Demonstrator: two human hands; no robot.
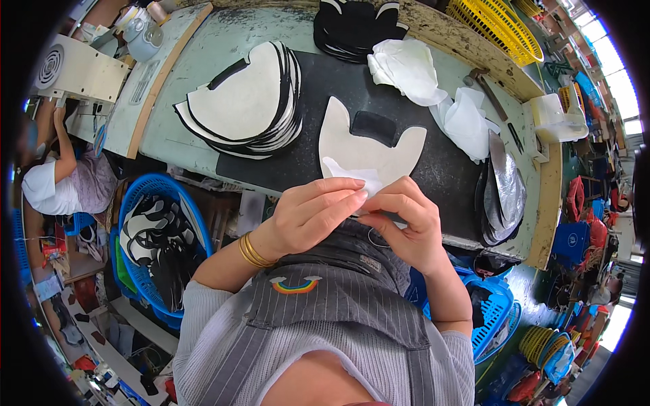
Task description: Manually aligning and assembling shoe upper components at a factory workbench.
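striped apron (338, 308): dark grey, with a rainbow patch (296, 285), worn over a pale ribbed top (203, 325).
left hand (311, 210): fingers pinched narrow, holding a thin white sheet (365, 181); gold bangles (250, 251) circle the wrist.
right hand (409, 218): curled, thumb and forefinger close together beside the left fingertips; whether it also grips the sheet, one cannot tell.
white sheet: at the fingertips, in front of the lower part of a notched white piece (369, 152).
notched white piece: flat on a black mat (271, 172), just beyond the hands, a black strip (374, 127) at its notch.
blue basket (130, 237): left of the person, below table height, filled with black and white pieces (152, 233).
silver and black stack (502, 193): on the table's right side.
black-edged white stack (240, 101): left of the notched white piece, partly on the mat.
crumpled white sheets (406, 68): beyond the piece, to the right, near a hammer (492, 97).
black stack (355, 30): at the table's far side.
co-worker (68, 179): off to the left, an arm raised toward a pale machine (84, 71).
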